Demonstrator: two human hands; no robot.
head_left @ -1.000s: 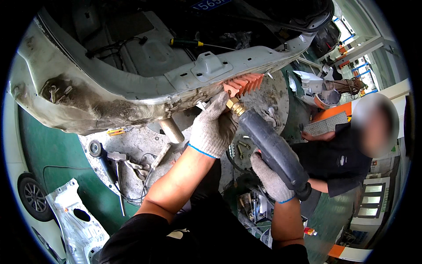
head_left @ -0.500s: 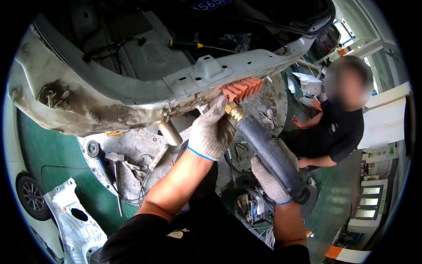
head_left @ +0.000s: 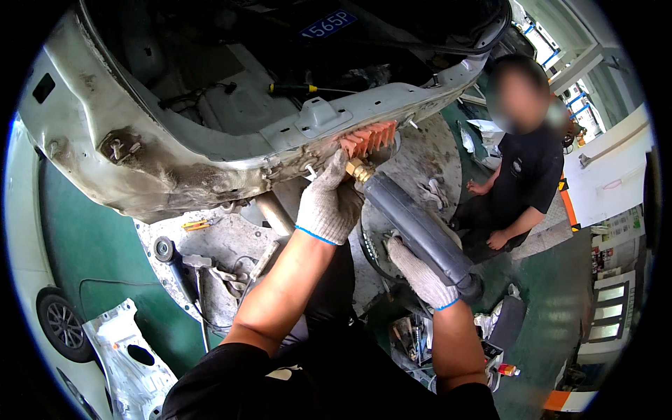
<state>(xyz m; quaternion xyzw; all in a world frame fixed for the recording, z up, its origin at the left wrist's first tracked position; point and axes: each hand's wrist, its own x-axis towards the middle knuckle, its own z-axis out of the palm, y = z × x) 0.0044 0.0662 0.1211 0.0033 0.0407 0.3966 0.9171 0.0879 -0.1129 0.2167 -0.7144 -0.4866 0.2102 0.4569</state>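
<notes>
A dent-pulling tool with a thick black cylindrical body (head_left: 413,217) slants from the lower right up to the car's rear panel (head_left: 231,178). Its brass fitting (head_left: 359,170) leads to a row of orange-copper claws (head_left: 367,138) against the panel's lower edge. My left hand (head_left: 327,210), in a white knitted glove, is closed round the tool's front beside the fitting; some fingertips are hidden. Also gloved, my right hand (head_left: 420,274) grips the black body from below near its back end.
A yellow-black screwdriver (head_left: 294,89) lies inside the car's rear opening. Below stand a round grey platform (head_left: 231,218), an angle grinder (head_left: 171,257) and a cut metal panel (head_left: 133,357). A person in black (head_left: 528,161) crouches at right. Tools (head_left: 413,336) lie near my right forearm.
The view has shifted slightly. The tool and both hands sit a little further left in the picture, with the claws still at the panel. The person at right holds a lowered hand differently.
</notes>
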